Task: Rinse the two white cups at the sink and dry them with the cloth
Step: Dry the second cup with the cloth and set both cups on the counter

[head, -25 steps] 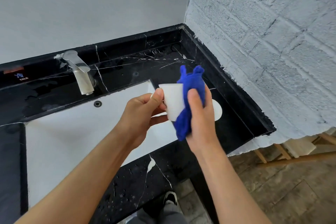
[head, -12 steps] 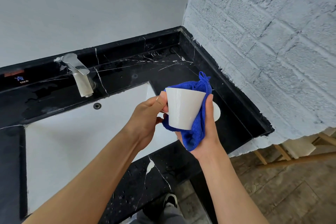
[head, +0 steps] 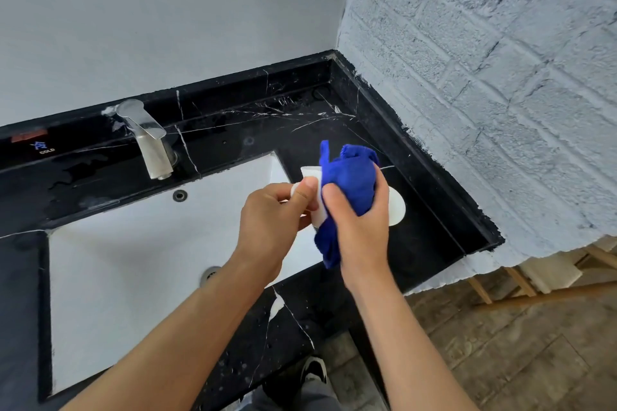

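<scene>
Cloth [head: 350, 182]: saturated royal blue, plain, no print. Cup [head: 316, 190] against the cloth: plain white. Second cup [head: 396, 207] just right of the cloth: white, unmarked. Countertop [head: 290, 130] behind the cloth: glossy black with thin white veins. Sink basin [head: 133, 243] left of the cloth: plain white. Tap [head: 150, 140] far left of the cloth: brushed silver-grey. Label [head: 43, 147] further left still: blue symbol over white lettering on black, beside an orange-red strip. Wall [head: 484, 77] right of the cloth: pale grey-white painted brick pattern. Floor [head: 500, 344] below: brown wood grain.
</scene>
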